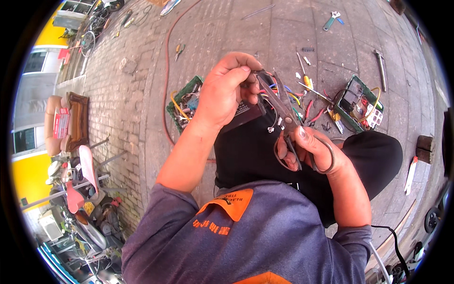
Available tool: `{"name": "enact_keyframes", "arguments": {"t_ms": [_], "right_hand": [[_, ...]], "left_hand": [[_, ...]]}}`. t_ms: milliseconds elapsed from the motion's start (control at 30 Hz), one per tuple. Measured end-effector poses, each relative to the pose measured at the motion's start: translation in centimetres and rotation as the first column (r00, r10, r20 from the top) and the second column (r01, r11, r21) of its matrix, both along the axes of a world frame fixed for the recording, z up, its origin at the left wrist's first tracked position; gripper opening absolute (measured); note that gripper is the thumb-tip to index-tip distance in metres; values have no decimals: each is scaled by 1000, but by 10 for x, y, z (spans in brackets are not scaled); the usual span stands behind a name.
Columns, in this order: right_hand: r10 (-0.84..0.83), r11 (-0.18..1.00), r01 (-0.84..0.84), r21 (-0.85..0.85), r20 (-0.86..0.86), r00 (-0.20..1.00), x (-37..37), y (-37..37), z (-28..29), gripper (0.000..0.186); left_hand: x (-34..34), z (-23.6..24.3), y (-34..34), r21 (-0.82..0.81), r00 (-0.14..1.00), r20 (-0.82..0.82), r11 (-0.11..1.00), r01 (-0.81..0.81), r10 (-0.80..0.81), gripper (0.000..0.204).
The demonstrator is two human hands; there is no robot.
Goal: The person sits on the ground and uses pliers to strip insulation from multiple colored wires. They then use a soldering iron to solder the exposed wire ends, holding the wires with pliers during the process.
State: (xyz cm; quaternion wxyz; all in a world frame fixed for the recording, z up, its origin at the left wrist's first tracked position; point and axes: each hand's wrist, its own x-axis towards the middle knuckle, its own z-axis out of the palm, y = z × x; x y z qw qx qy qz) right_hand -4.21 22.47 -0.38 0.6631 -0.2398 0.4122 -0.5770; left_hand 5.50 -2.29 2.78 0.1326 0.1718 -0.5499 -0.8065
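My right hand [307, 149] grips metal scissors [288, 120] by their looped handles, the blades partly apart and pointing up. My left hand [229, 83] is curled, thumb and fingers pinching at something dark near the scissor tips, too small to make out. Beneath and just behind both hands lie a dark box-like item [247, 111] and a tangle of coloured wires [294, 98]. My legs [364, 156] are bent under me in dark trousers.
Two green crates [187, 83] of parts flank the work on the pavement. Pliers [316, 111], a screwdriver [305, 78], an adjustable wrench [331, 21] and a hammer [380, 71] lie around. A red hose [166, 47] runs at left. An armchair [78, 118] and parked scooters [85, 213] stand further left.
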Motion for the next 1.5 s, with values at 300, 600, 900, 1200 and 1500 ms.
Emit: {"name": "enact_keyframes", "arguments": {"t_ms": [300,600,900,1200,1500], "right_hand": [[18,1000,-19,-11,-10,1000,-3,2,5,71],[-48,989,33,-144,-106,993,-14,9,8,72],[-126,986,132,-103,56,990,-9,7,3,70],[-103,993,105,-55,25,994,-5,7,3,73],[-90,993,99,-67,125,988,-3,3,4,71]], "left_hand": [[-5,9,6,-292,997,-31,955,58,-70,25],[-35,6,2,-67,995,78,996,-55,60,23],[-36,0,10,-13,1000,-11,1000,-13,13,26],[-24,-7,11,-96,995,-85,994,-60,52,15],[-22,-7,16,-213,993,-76,971,-105,90,15]]}}
